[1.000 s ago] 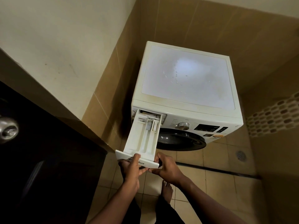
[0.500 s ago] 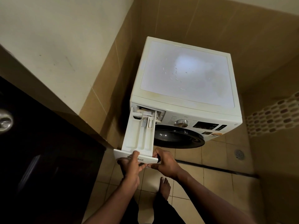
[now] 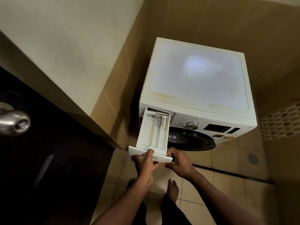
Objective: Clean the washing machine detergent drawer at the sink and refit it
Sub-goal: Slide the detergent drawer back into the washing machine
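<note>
The white detergent drawer (image 3: 152, 133) is pulled far out of its slot at the top left of the white front-loading washing machine (image 3: 198, 75), its rear end still inside the slot. My left hand (image 3: 145, 163) grips the drawer's front panel from below, thumb over the printed logo. My right hand (image 3: 177, 161) pinches the panel's right end. The drawer's compartments look pale, with a small insert near the back.
A dark door (image 3: 48, 159) with a metal knob (image 3: 15, 122) stands at the left. Tiled walls close in behind and beside the machine. A floor drain (image 3: 252, 158) sits at the right. My bare feet (image 3: 172, 190) are on the tiled floor below.
The drawer has stayed pulled out with both hands on its front panel. The view has shifted, so the machine now sits further right and the door knob shows more.
</note>
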The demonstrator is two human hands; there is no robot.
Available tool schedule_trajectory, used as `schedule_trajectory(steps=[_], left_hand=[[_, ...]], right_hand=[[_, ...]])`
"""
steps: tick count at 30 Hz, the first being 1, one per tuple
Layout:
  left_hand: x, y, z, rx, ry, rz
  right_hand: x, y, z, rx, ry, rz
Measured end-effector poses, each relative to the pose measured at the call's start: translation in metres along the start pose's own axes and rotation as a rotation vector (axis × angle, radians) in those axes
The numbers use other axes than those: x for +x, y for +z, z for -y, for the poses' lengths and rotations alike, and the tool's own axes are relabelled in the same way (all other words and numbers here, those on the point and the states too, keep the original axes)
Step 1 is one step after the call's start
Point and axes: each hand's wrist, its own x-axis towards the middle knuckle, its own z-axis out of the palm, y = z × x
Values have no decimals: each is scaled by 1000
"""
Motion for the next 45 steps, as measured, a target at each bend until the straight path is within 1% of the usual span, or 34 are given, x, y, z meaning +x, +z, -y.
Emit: schedule_trajectory(steps=[4,10,14,16,20,22,23,25,26,27,28,30,32,36,39,45], left_hand=[[10,1,-4,18,0,12],[30,8,-17,34,-33,107],[39,13,-28,47,-105,188],[48,17,-35,51,-117,214],[63,23,-47,33,-128,195],[62,20,-46,22,-132,198],[62,17,-44,19,-131,207],[62,10,-41,8,-121,226],[64,8,-41,5,-115,233],[65,6,-41,7,-112,237],[66,5,-41,11,-110,235],[68,5,-41,11,-111,222],[69,6,-40,9,-104,215],[73,7,-35,-14,-78,188],[73,13,-34,-69,-69,199],[102,69,-56,-39,3,196]], right_hand=[[7,3,1,23,19,-5],[25,-2,5,35,80,-53],[35,-7,4,29,144,-149],[44,-12,5,-11,157,-138],[61,-36,26,-182,182,-113],[68,-53,41,-288,84,-115],[72,-62,51,-303,15,-141],[84,-80,62,-332,-113,-245],[94,-88,66,-373,-156,-294],[105,-96,68,-432,-159,-302],[116,-103,68,-490,-133,-270],[130,-112,70,-572,-42,-145],[137,-115,68,-620,-8,-79],[140,-117,70,-640,-8,-58],[142,-119,69,-620,-18,-55],[141,-121,74,-643,3,-1]])
